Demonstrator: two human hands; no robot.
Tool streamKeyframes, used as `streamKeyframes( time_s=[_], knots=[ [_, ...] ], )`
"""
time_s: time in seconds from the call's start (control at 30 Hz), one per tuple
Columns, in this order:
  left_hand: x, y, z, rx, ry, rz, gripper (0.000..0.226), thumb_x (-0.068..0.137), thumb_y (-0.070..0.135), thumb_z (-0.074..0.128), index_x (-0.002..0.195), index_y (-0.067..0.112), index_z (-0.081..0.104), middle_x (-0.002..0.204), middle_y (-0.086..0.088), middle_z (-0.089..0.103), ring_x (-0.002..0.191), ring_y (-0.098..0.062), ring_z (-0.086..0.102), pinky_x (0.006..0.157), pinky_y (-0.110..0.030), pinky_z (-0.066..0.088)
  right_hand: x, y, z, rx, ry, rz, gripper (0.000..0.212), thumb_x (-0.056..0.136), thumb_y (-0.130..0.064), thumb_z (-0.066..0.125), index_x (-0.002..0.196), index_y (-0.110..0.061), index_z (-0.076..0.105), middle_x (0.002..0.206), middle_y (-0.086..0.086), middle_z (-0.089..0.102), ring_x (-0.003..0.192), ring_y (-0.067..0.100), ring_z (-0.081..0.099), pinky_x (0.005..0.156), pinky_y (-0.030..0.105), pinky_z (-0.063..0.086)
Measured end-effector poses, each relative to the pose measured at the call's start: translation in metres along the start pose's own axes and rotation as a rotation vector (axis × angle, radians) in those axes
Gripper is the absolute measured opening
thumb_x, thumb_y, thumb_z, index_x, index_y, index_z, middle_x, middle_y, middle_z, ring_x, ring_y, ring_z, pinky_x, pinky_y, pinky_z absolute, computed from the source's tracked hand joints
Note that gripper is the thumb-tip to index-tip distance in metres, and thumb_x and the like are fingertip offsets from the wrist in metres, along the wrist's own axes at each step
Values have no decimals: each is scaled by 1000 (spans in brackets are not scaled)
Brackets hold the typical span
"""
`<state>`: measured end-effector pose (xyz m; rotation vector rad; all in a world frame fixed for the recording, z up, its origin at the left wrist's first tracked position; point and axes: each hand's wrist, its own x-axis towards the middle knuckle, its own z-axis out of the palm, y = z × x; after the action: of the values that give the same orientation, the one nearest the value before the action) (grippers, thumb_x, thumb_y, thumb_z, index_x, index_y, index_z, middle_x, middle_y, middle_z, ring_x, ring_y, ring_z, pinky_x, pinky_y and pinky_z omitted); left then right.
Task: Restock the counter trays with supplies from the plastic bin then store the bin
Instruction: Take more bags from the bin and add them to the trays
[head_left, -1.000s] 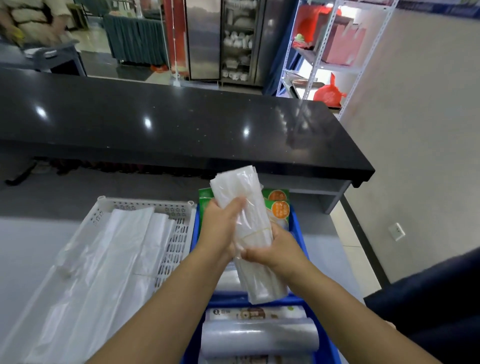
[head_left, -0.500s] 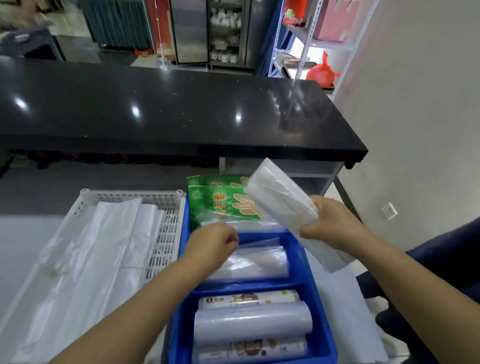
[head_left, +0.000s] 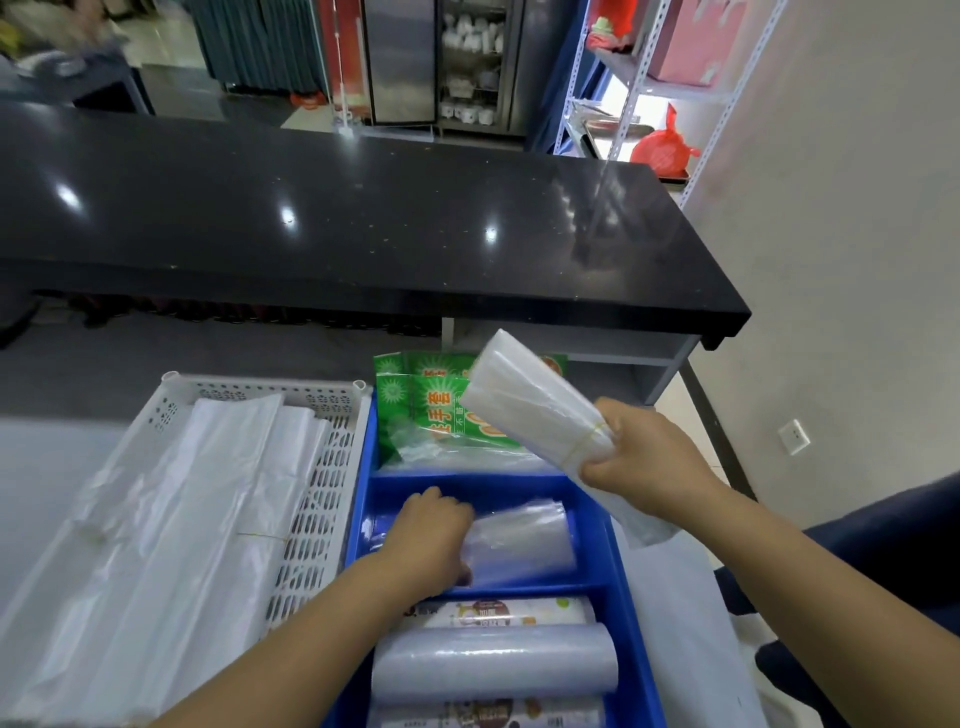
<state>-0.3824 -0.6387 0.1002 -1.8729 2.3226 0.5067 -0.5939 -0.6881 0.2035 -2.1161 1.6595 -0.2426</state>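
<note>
A blue divided tray (head_left: 615, 551) stands in front of me. My right hand (head_left: 649, 462) grips a banded bundle of clear plastic bags (head_left: 530, 410) and holds it tilted above the tray's right side. My left hand (head_left: 426, 535) is down in the middle compartment, fingers curled over the left end of a flat stack of clear bags (head_left: 524, 540). Green glove packets (head_left: 431, 410) fill the far compartment. Rolls of plastic film (head_left: 493, 670) lie in the near one.
A white perforated tray (head_left: 260, 382) holding large white plastic bags (head_left: 182, 519) sits just left of the blue tray. A raised black counter (head_left: 363, 218) runs across behind both. A metal shelving rack (head_left: 649, 88) stands at the far right by the wall.
My left hand let go of the bundle and dropped into the middle compartment onto the flat stack. My right hand carried the bundle to the right and tilted it.
</note>
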Motion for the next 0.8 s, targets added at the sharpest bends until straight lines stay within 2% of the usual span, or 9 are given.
streamKeyframes(
  time_s=[0.1,0.17,0.23,0.4,0.5,0.63,0.73,0.8],
  knots=[
    [-7,1,-3,-122,-50,20,34,75,35,69,105,21,62,108,-3,63,102,-24,52,81,-34,42,10,-8,9,-67,-4,-60,44,72,-35,73,107,-34,47,93,-8,62,83,14,60,66,27,53],
    [-12,0,-8,-256,-144,4,34,79,42,63,110,27,61,108,0,63,98,-21,56,75,-32,43,15,-14,17,-143,-20,-132,45,74,-36,69,113,-33,47,96,-6,65,82,15,61,64,28,54],
    [-19,-1,-12,-314,-199,-11,30,83,48,54,107,29,60,106,0,64,92,-21,58,71,-33,44,19,-19,27,-241,-23,-226,41,75,-34,65,112,-34,46,97,-2,67,79,20,62,59,28,50],
    [-41,3,-11,-306,-193,-58,18,88,41,45,87,25,51,92,0,61,83,-20,57,65,-33,40,25,-25,63,-460,-94,-442,30,76,-17,58,99,-29,44,94,3,68,82,32,62,55,30,35],
    [-52,11,-10,-342,-211,-50,12,89,40,46,85,30,44,92,4,59,82,-15,54,67,-31,39,29,-20,81,-506,-187,-536,30,77,-14,59,102,-26,48,98,4,69,87,32,63,61,32,43],
    [-59,17,-13,-291,-158,-40,18,91,33,45,104,22,51,115,-4,61,101,-22,56,76,-32,36,32,-13,88,-382,-443,-481,27,72,-26,64,92,-32,47,92,-3,66,83,22,59,65,32,44],
    [-61,19,-15,-274,-119,-31,15,92,29,45,102,20,53,109,-3,59,87,-17,53,72,-29,38,35,-14,86,-251,-596,-364,32,68,-32,66,93,-39,47,95,-11,64,86,15,57,75,32,50],
    [-61,19,-14,-234,-81,-39,11,92,26,48,100,20,54,107,-3,57,84,-17,54,72,-31,43,36,-16,88,-255,-579,-344,35,68,-34,67,95,-39,45,97,-9,64,87,16,56,78,34,51]
  ],
)
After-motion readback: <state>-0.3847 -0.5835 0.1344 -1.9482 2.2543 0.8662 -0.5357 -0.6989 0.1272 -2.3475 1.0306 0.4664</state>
